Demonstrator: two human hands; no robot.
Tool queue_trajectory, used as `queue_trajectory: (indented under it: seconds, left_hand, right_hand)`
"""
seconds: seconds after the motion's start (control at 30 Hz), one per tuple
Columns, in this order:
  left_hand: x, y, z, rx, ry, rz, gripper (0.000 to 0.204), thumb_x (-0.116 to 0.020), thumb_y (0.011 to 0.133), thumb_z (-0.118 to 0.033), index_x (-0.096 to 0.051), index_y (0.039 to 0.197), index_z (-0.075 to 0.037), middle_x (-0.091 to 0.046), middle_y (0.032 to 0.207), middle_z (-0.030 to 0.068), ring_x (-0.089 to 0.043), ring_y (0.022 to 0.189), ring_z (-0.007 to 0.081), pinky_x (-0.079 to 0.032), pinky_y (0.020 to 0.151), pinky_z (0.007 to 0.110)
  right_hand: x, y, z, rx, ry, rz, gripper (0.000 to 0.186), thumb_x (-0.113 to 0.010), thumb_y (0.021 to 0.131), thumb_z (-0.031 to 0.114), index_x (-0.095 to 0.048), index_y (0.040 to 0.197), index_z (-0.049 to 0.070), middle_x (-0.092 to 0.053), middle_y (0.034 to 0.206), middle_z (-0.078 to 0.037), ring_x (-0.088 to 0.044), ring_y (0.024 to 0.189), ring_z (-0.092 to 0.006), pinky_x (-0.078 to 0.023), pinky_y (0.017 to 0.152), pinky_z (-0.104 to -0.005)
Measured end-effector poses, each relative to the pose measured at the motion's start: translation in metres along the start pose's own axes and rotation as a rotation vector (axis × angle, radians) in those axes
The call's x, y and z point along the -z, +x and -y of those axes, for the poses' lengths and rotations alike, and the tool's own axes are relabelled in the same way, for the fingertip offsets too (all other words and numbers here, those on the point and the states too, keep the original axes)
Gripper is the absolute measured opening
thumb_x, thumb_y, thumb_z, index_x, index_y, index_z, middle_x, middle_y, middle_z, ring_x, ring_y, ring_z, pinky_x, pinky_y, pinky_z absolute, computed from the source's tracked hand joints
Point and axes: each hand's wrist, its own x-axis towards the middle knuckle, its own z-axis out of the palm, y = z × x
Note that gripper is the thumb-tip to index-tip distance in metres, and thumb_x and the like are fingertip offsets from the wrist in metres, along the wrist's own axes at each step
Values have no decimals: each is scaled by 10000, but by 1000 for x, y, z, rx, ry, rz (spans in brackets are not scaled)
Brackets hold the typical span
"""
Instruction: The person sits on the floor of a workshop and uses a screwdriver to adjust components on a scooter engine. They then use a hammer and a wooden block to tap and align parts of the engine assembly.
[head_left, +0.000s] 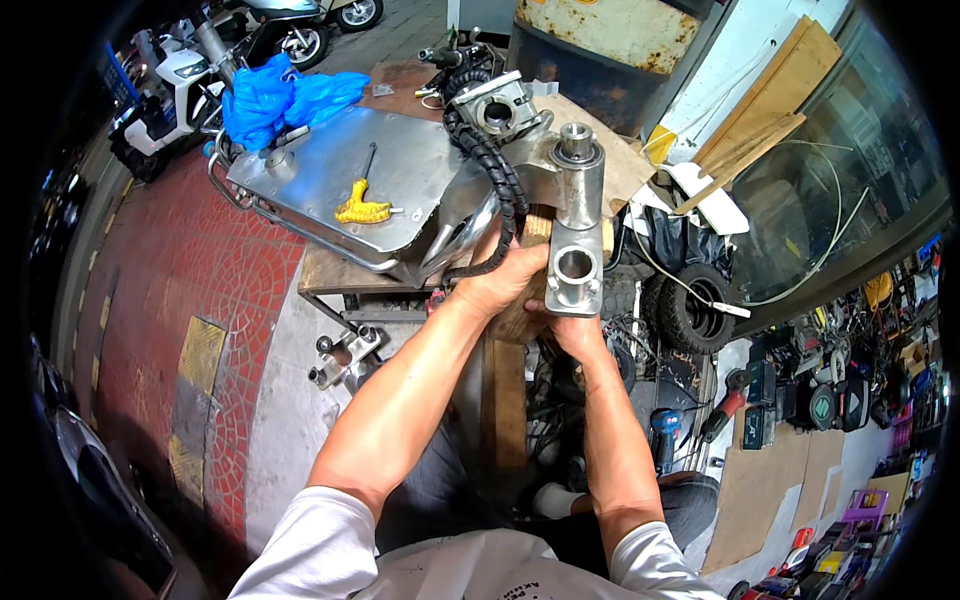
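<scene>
A bare metal scooter frame lies on a low bench, its neck toward me. At the neck's end stands a steel head tube. Below the tube, nearer me, is a flat clamp plate with a round hole. Under the neck, a wooden block shows between my hands. My left hand is closed around the block's left side, beside a ribbed black cable sleeve. My right hand is closed on its right side, just below the plate; the plate and block hide most of its fingers.
A yellow-handled screwdriver rests on the frame's flat deck. Machined metal parts lie on the floor at left. Blue plastic bags sit at the far left. Tyres, a blue power drill and a red tool are at right.
</scene>
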Motion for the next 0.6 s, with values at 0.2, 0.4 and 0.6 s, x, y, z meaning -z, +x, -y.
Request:
queue_trajectory:
  seconds: [0.2, 0.4, 0.6]
  left_hand:
    - [13, 4, 12, 132, 308, -94, 767, -826, 802, -278, -503, 1409, 60, -576, 1368, 176, -564, 1236, 256, -459, 1048, 392]
    - [83, 2, 64, 287, 12, -371, 393, -576, 1002, -478, -608, 1151, -116, -639, 1032, 21, -624, 916, 167, -549, 834, 356]
    - [66, -2, 58, 70, 158, -84, 390, -676, 977, -244, -629, 1291, -18, -653, 1148, 20, -587, 1080, 136, -448, 965, 322]
  right_hand:
    - [1, -8, -4, -18, -114, -11, 539, -875, 817, 229, -613, 1241, 24, -679, 1130, -127, -614, 1036, -257, -512, 911, -399]
    - [70, -13, 47, -256, -411, 209, 923, -804, 808, 534, -470, 1470, -16, -539, 1457, -275, -527, 1348, -419, -427, 1124, -449]
    - [242, -107, 180, 56, -295, -664, 404, -737, 923, 286, -657, 1172, -21, -713, 1017, -149, -670, 895, -229, -522, 777, -339]
